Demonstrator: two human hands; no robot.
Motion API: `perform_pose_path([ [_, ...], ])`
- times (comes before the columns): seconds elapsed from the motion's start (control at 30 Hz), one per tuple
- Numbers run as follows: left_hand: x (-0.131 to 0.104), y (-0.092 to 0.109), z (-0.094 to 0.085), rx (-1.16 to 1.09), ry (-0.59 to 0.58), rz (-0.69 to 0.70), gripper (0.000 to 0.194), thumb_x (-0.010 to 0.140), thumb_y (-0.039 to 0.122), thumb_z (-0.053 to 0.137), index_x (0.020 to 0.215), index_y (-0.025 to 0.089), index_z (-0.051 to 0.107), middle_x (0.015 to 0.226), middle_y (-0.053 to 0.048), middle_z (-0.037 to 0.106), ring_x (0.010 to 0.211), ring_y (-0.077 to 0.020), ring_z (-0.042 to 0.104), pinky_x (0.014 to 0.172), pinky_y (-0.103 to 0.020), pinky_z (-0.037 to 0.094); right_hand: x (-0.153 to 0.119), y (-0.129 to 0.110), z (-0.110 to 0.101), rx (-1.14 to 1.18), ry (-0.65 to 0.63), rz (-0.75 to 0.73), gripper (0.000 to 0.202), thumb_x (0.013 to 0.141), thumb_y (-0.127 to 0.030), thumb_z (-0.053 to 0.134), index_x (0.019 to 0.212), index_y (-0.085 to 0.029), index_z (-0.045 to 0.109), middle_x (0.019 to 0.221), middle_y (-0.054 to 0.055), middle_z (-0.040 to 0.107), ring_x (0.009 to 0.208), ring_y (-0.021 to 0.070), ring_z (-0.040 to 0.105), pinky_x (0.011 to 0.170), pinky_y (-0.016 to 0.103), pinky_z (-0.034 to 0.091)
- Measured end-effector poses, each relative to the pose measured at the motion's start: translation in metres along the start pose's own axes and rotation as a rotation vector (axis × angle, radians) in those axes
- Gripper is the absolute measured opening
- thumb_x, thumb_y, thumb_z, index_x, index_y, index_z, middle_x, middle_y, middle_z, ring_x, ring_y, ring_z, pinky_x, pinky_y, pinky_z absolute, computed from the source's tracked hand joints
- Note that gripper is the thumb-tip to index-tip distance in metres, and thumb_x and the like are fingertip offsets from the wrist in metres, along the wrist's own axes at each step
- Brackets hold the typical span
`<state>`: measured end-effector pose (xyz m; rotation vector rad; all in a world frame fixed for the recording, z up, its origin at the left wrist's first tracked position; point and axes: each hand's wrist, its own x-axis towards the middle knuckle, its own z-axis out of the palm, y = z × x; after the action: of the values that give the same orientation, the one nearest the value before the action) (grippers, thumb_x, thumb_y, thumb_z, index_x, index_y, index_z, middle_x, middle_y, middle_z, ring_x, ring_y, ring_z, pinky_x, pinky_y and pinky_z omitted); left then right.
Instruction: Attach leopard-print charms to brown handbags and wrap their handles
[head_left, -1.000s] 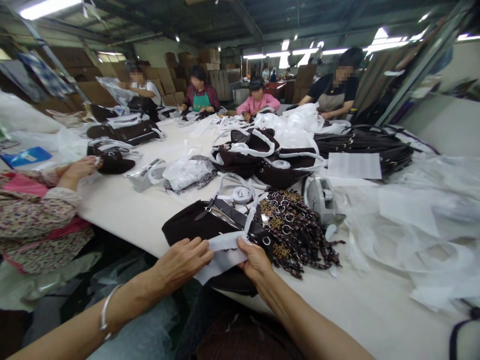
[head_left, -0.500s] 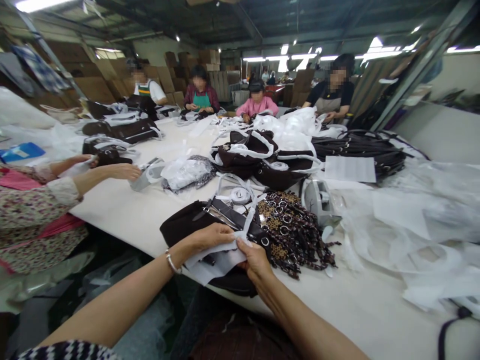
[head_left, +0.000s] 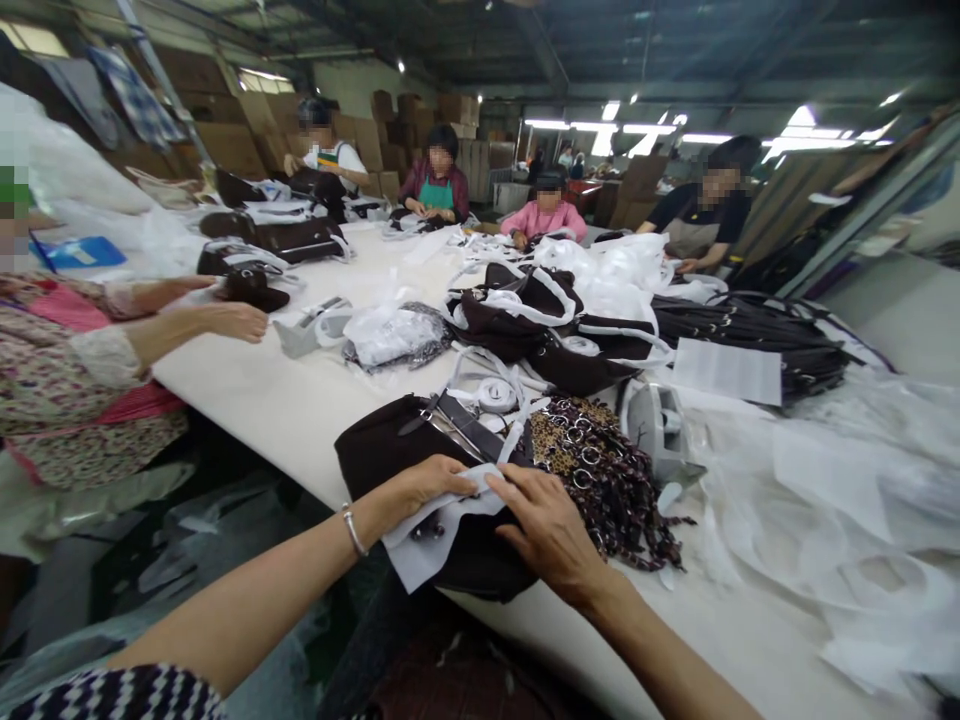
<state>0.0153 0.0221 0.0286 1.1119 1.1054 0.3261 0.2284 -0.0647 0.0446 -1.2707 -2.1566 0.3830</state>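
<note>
L hand point(head_left: 435, 482) pinches white sheet point(head_left: 412, 572), near end loose, over dk. bag point(head_left: 375, 440); R hand point(head_left: 546, 522) spread, fingertips on sheet; strap point(head_left: 515, 432) wrapped.

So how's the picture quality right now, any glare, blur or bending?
Head view: strip lights at the back glare white; plastic sheets on the right look washed out and soft; the dark bag loses detail in its black fabric; left hand and right hand look fairly clear; outer edges seem stretched, probably lens distortion.

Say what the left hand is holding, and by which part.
The left hand pinches a thin white flexible sheet near its upper edge, over a dark brown bag.
</note>
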Motion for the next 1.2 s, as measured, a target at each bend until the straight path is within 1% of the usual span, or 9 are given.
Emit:
perform_pose_path([
  [0.07, 0.0, 0.0, 0.0, 0.0, -0.006, -0.006, 0.036, 0.054, 0.038, 0.08, 0.075, 0.013, 0.065, 0.063, -0.001, 0.063, 0.052, -0.0105, 0.051, 0.051, -0.023, 0.037, 0.008, 0.005, 0.007, -0.038, -0.035, -0.221, 0.04, 0.087, -0.014, 0.061, 0.124, -0.029, 0.063, 0.13, 0.007, 0.064, 0.124, 0.026, 0.054, 0.11, 0.049, 0.036],
  [0.17, 0.0, -0.002, 0.002, 0.037, 0.0, 0.003, 0.034, 0.055, 0.038, 0.079, 0.07, 0.014, 0.06, 0.06, 0.001, 0.06, 0.052, -0.0102, 0.049, 0.05, -0.023, 0.035, 0.022, 0.015, 0.015, 0.082, -0.085, -0.297, 0.03, 0.095, -0.016, 0.048, 0.11, -0.03, 0.07, 0.108, 0.004, 0.074, 0.107, 0.0202, 0.063, 0.105, 0.041, 0.04],
  [0.43, -0.013, -0.006, 0.012, 0.174, 0.054, 0.088, 0.038, 0.067, 0.039, 0.073, 0.092, 0.017, 0.054, 0.068, 0.004, 0.056, 0.056, -0.0111, 0.05, 0.049, -0.022, 0.033, 0.056, 0.028, 0.017, 0.247, -0.238, -0.069, 0.005, 0.081, -0.026, 0.071, 0.084, -0.026, 0.076, 0.078, 0.001, 0.07, 0.075, 0.0163, 0.062, 0.072, 0.026, 0.045],
  [0.53, -0.023, 0.001, 0.007, 0.214, -0.038, 0.107, 0.037, 0.076, 0.04, 0.065, 0.102, 0.019, 0.05, 0.077, 0.001, 0.059, 0.065, -0.0145, 0.055, 0.055, -0.025, 0.04, 0.062, 0.028, 0.02, 0.322, -0.174, 0.042, 0.008, 0.072, -0.025, 0.079, 0.073, -0.022, 0.071, 0.075, -0.002, 0.063, 0.076, 0.015, 0.059, 0.07, 0.025, 0.043],
  [0.63, -0.03, 0.008, 0.001, 0.383, -0.014, 0.217, 0.029, 0.078, 0.036, 0.062, 0.1, 0.019, 0.054, 0.085, -0.001, 0.057, 0.076, -0.016, 0.054, 0.067, -0.027, 0.043, 0.061, 0.029, 0.027, 0.305, -0.113, 0.068, 0.013, 0.069, -0.019, 0.079, 0.07, -0.02, 0.066, 0.08, -0.001, 0.057, 0.08, 0.0148, 0.055, 0.07, 0.025, 0.042],
  [0.83, -0.029, 0.009, 0.011, 0.657, 0.086, 0.255, 0.044, 0.074, 0.045, 0.068, 0.106, 0.017, 0.054, 0.091, -0.004, 0.061, 0.077, -0.0204, 0.057, 0.066, -0.029, 0.04, 0.063, 0.034, 0.036, 0.267, -0.129, 0.102, 0.05, 0.064, -0.019, 0.081, 0.11, -0.021, 0.063, 0.109, 0.003, 0.059, 0.081, 0.0146, 0.055, 0.071, 0.025, 0.043],
  [0.93, -0.027, 0.006, 0.019, 0.726, 0.195, 0.225, 0.036, 0.074, 0.035, 0.065, 0.104, 0.018, 0.054, 0.087, -0.005, 0.063, 0.077, -0.0225, 0.06, 0.065, -0.029, 0.039, 0.068, 0.04, 0.031, 0.198, -0.244, 0.061, 0.033, 0.065, -0.024, 0.082, 0.096, -0.022, 0.07, 0.09, 0.001, 0.064, 0.081, 0.0168, 0.056, 0.072, 0.026, 0.041],
  [1.03, -0.027, 0.007, 0.02, 0.699, 0.181, 0.243, 0.025, 0.076, 0.033, 0.061, 0.096, 0.018, 0.057, 0.087, -0.005, 0.064, 0.079, -0.0224, 0.06, 0.068, -0.029, 0.04, 0.074, 0.048, 0.024, 0.184, -0.283, 0.046, 0.029, 0.061, -0.029, 0.086, 0.088, -0.025, 0.075, 0.083, 0.0, 0.067, 0.082, 0.0182, 0.057, 0.072, 0.026, 0.039],
  [1.2, -0.024, 0.007, 0.016, 0.539, 0.145, 0.259, 0.017, 0.076, 0.029, 0.059, 0.088, 0.019, 0.057, 0.078, -0.001, 0.06, 0.071, -0.0165, 0.056, 0.063, -0.026, 0.04, 0.081, 0.06, 0.017, 0.465, -0.375, 0.167, 0.023, 0.057, -0.028, 0.085, 0.078, -0.025, 0.078, 0.072, -0.004, 0.072, 0.073, 0.0165, 0.061, 0.068, 0.024, 0.042],
])
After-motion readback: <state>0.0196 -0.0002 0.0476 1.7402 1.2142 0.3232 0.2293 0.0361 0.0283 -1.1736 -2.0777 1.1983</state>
